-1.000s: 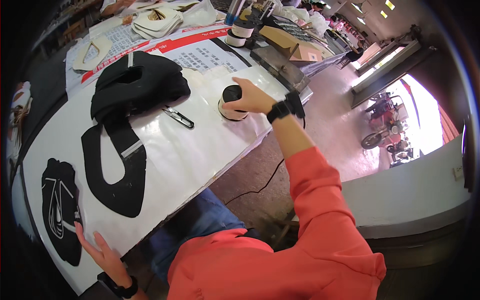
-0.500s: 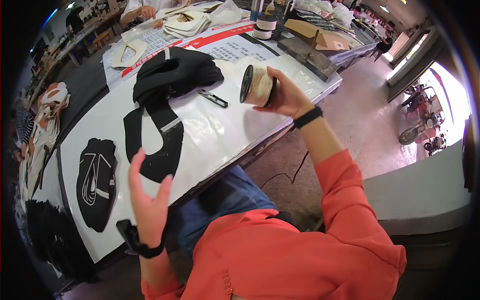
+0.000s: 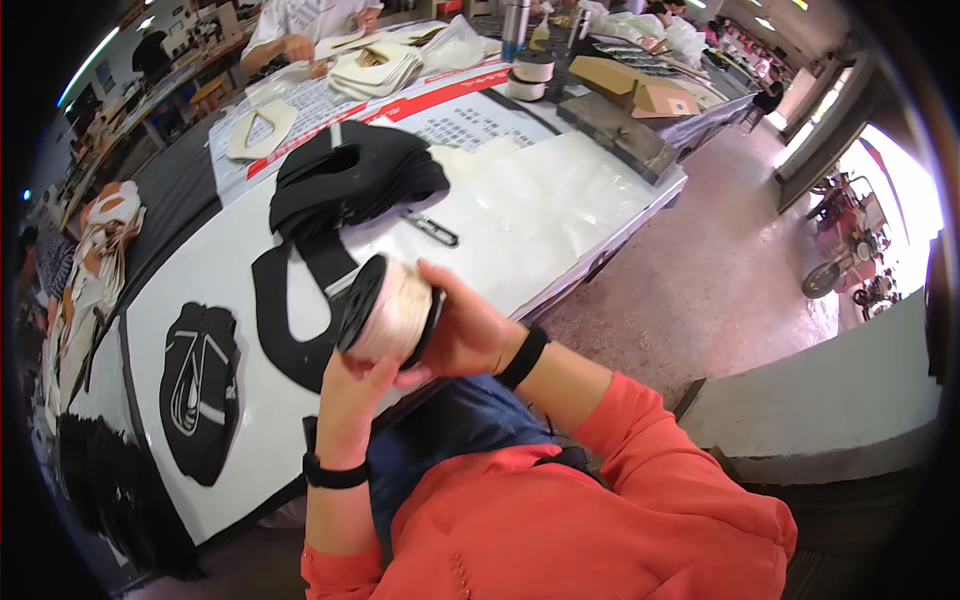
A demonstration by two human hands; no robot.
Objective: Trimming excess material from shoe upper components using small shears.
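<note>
Both my hands hold a spool [image 3: 396, 318] wound with cream tape or thread, with a black disc at each end. It is tilted above the near edge of the table. My right hand [image 3: 465, 328] wraps round its right end, and my left hand [image 3: 352, 402] grips it from below at the left, fingers partly hidden. Under the spool lies a black U-shaped fabric piece [image 3: 275, 320], partly covered. Beyond it sits a stack of similar black pieces [image 3: 355, 175]. A small pair of thread snips [image 3: 434, 229] lies beside the stack.
A black folded piece with pale strips [image 3: 200, 395] lies at the left of the white tabletop [image 3: 480, 260]. Farther off are cream cut-outs [image 3: 375, 70], white spools [image 3: 530, 75], a dark metal block [image 3: 620, 135] and an open cardboard box [image 3: 635, 88]. Another person's hand [image 3: 297, 47] is across the table.
My right hand has brought the spool left and nearer to me. My left hand, open and apart before, has moved up to it and now grips it too.
</note>
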